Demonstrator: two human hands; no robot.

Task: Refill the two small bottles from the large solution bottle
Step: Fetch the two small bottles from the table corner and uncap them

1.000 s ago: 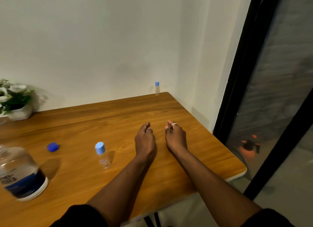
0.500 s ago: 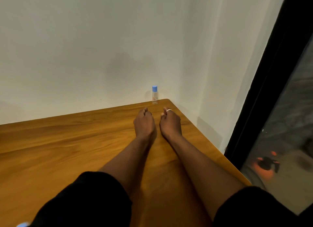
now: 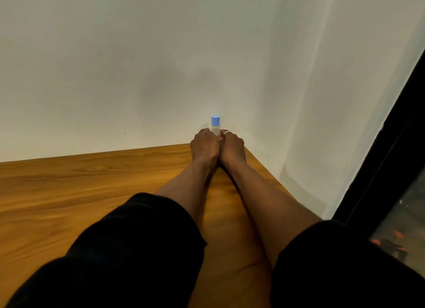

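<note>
A small clear bottle [image 3: 215,128] with a light blue cap stands upright in the far right corner of the wooden table [image 3: 92,183], against the white wall. My left hand [image 3: 204,145] and my right hand [image 3: 232,145] lie side by side at full reach. Their curled fingers close on the bottle's lower body from the left and the right. A ring shows on a finger of the right hand. The bottle's base is hidden between the hands. The large solution bottle and the other small bottle are out of view.
The white wall [image 3: 115,66] runs along the table's far edge. The table's right edge [image 3: 273,181] lies close to my right forearm, with a dark-framed glass door [image 3: 377,192] beyond it. My black sleeves fill the bottom of the view.
Both hands have slid forward across the table to the far corner and closed around the small bottle. The view has turned right, so the large bottle, loose cap and other small bottle have left it.
</note>
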